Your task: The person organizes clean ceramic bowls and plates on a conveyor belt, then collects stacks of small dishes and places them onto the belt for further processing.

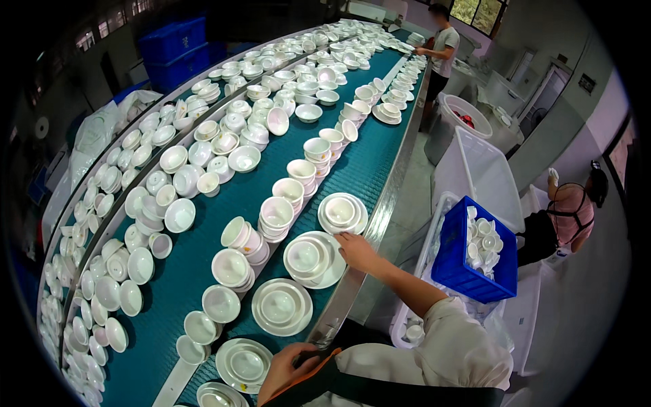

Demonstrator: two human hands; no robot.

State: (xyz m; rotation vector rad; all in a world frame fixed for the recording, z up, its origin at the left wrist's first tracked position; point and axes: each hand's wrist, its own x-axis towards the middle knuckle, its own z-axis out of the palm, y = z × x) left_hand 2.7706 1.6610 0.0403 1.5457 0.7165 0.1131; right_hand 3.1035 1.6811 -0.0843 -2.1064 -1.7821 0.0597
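Observation:
My right hand (354,249) reaches over the metal edge of the teal conveyor belt (203,271). Its fingers curl onto the far rim of a stack of white plates with a small bowl on top (312,259). A similar stack (342,214) lies just beyond the hand. My left hand (290,370) sits low by the belt's near edge, beside another plate stack (244,363). Its thumb lies against a dark, orange-edged strap (320,354); whether it grips the strap is unclear.
White bowls and plates, single and stacked, cover the belt and the side shelves (115,203). A blue crate of small white cups (475,252) sits in a white bin to my right. One person stands at the belt's far end (441,51); another crouches at the right (566,214). Blue crates (173,47) stand at the back left.

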